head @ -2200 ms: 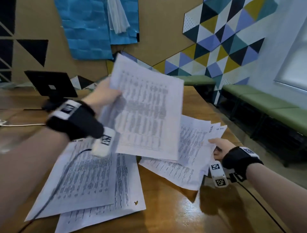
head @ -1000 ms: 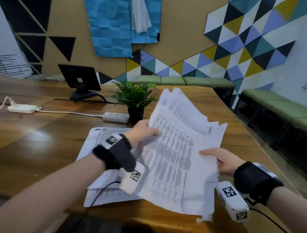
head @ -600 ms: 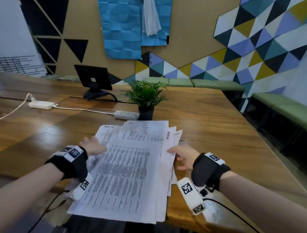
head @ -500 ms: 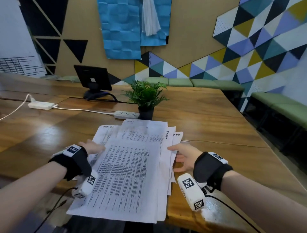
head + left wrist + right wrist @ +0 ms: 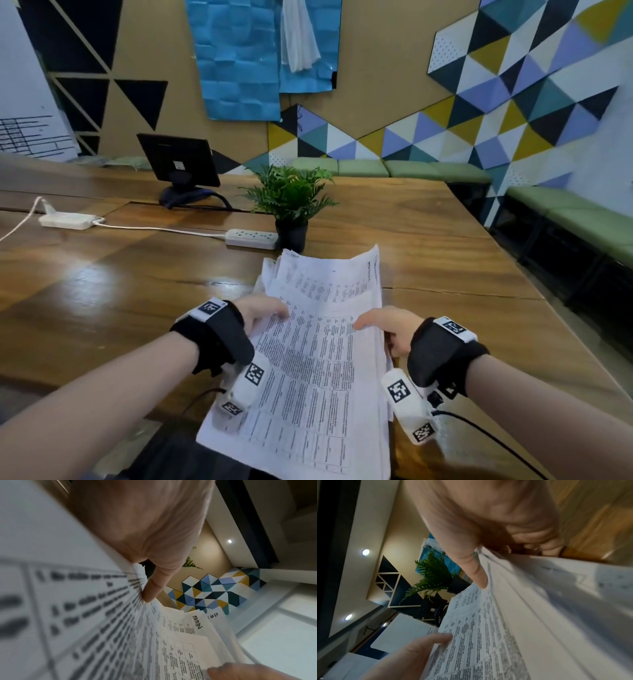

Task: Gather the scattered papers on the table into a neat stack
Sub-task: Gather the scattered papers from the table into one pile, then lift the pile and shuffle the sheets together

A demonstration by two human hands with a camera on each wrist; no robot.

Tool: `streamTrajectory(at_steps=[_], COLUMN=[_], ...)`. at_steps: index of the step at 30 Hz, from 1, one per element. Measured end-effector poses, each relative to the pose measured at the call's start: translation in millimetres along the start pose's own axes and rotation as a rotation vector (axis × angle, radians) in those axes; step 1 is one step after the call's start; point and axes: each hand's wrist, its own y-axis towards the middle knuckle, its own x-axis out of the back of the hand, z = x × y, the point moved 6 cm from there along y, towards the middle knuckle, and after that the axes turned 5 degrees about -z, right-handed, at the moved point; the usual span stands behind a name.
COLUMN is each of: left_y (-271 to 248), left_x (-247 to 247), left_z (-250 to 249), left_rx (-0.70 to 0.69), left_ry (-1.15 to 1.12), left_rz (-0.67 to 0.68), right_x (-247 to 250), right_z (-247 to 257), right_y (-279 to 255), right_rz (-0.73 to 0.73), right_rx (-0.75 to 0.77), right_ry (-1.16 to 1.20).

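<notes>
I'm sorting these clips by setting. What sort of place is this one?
Probably an office meeting room or shared workspace. A long wooden table carries a small monitor and power strips, green cushioned benches line the walls, and both hands hold a stack of printed papers.

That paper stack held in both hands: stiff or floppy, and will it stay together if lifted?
Probably floppy: the paper stack bows between the left hand and right hand. Sheets likely slip apart, since far edges are fanned and uneven. Likely light; thumbs on top appear to be enough to steady it.
</notes>
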Motion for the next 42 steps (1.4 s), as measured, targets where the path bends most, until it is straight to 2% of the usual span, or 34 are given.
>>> streamTrajectory(at_steps=[3, 5, 7, 9, 12, 16, 19, 22, 24, 28, 31, 33, 35, 37, 40, 42], left_y=[5, 5, 4, 3, 6, 12, 24, 11, -15, -55, -91, -110, -120, -125, -115, -102], left_x=[-6, 5, 7, 1, 0, 3, 0, -10, -16, -27, -23, -18, -18, -21, -28, -32], left_z=[-7, -16, -17, -14, -16, -21, -17, -21, -40, -83, -123, -146, -165, -175, -171, -160], left_rx=[-0.050, -0.117, -0.086, -0.025, -0.006, -0.010, -0.001, -0.004, -0.113, -0.476, -0.774, -0.901, -0.977, -1.030, -1.073, -1.040], left_ry=[0.125, 0.446, 0.601, 0.586, 0.530, 0.255, 0.113, 0.028, 0.019, -0.084, -0.217, -0.265, -0.322, -0.371, -0.365, -0.334], left_rz=[-0.072, -0.263, -0.286, -0.235, -0.269, -0.240, -0.143, -0.032, -0.049, -0.065, -0.130, -0.203, -0.246, -0.283, -0.340, -0.341], right_x=[26, 42, 49, 46, 31, 16, 14, 19, 29, 66, 112, 138, 151, 156, 155, 148], right_z=[-16, -23, -27, -27, -25, -26, -26, -28, -30, -28, 10, 45, 76, 98, 102, 94], right_y=[3, 6, 7, 7, 8, 10, 6, 3, 1, -14, -32, -44, -57, -68, -67, -63], right_rz=[-0.031, -0.035, -0.046, -0.027, 0.007, 0.046, 0.061, 0.079, 0.078, 0.049, 0.016, -0.042, -0.082, -0.130, -0.231, -0.276], right_rx=[-0.061, -0.076, -0.097, -0.104, -0.124, -0.165, -0.150, -0.117, -0.091, -0.003, 0.197, 0.343, 0.477, 0.578, 0.705, 0.741], right_ry=[0.022, 0.133, 0.244, 0.319, 0.339, 0.311, 0.311, 0.300, 0.321, 0.493, 0.754, 0.843, 0.874, 0.794, 0.681, 0.556])
